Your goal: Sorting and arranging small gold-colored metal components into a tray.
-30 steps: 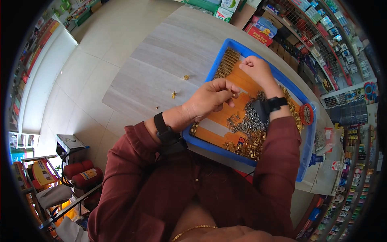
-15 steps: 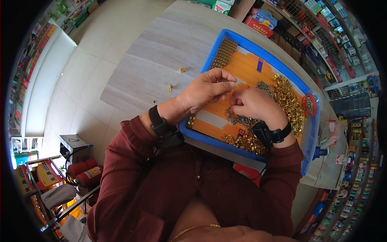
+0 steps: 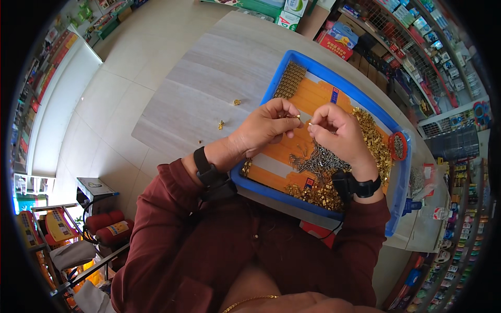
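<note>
My left hand [image 3: 271, 124] is closed in a pinch on a small gold metal piece [image 3: 298, 117] above the blue tray [image 3: 271, 192]. Just right of it, my right hand [image 3: 340, 134] pinches a tiny silver pin-like piece [image 3: 310, 124], probably a screw. The fingertips of both hands are close together but apart. Under the right hand lies a heap of silver screws [image 3: 322, 159] on an orange printed board [image 3: 315, 95]. Loose gold pieces [image 3: 371, 128] are heaped along the tray's right side, and another gold heap [image 3: 315, 196] lies at its near edge.
Gold pieces in tight rows [image 3: 289, 81] fill the tray's far left corner. A round red container [image 3: 397, 146] of small silver parts sits at its right edge. A few gold pieces [image 3: 221, 124] lie on the grey wooden table [image 3: 193, 83]. Stocked shelves [image 3: 443, 52] stand beyond.
My right hand has lifted off the screw heap and turned, bringing a small silver piece toward my left hand. The whole scene has shifted slightly downward in view.
</note>
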A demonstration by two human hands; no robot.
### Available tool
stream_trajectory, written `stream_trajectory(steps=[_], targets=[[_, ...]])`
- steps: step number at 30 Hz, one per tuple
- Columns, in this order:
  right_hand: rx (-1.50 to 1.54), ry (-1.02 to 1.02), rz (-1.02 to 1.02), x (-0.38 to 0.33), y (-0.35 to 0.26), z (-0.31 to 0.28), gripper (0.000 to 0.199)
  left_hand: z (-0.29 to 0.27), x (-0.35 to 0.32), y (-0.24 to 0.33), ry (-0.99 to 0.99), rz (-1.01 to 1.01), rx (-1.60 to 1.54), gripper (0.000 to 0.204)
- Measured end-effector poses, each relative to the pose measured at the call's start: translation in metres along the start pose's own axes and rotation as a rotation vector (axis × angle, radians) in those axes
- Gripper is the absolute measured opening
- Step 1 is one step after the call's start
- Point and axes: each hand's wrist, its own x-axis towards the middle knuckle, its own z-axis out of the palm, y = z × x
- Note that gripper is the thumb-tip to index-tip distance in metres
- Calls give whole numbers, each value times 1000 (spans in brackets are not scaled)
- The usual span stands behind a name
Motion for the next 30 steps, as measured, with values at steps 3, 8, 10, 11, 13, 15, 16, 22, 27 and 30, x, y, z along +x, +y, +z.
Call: stream_trajectory(steps=[3,8,10,11,13,15,16,22,27,30], targets=[[-58,73,-136,1,0,11,9,-3,0,-1,-18,-5,24,14],[-100,119,-142,3,0,15,9,0,-2,2,-9,4,29,14],[-65,133,-116,3,1,17,9,0,-2,2,-6,-2,27,14],[-28,139,-89,2,2,18,8,0,-2,1,1,-3,30,15],[43,144,-73,2,6,19,8,0,-2,1,13,-8,30,15],[109,143,-92,3,13,18,8,0,-2,2,22,-15,18,15],[80,147,-86,3,11,19,8,1,-2,2,24,-13,27,15],[17,79,-46,3,8,16,9,-2,-3,2,-2,-29,47,15],[58,60,-113,3,1,17,12,-1,-2,2,17,-47,-2,16],[-168,78,-217,5,1,17,15,-2,-2,2,-14,-18,53,17]])
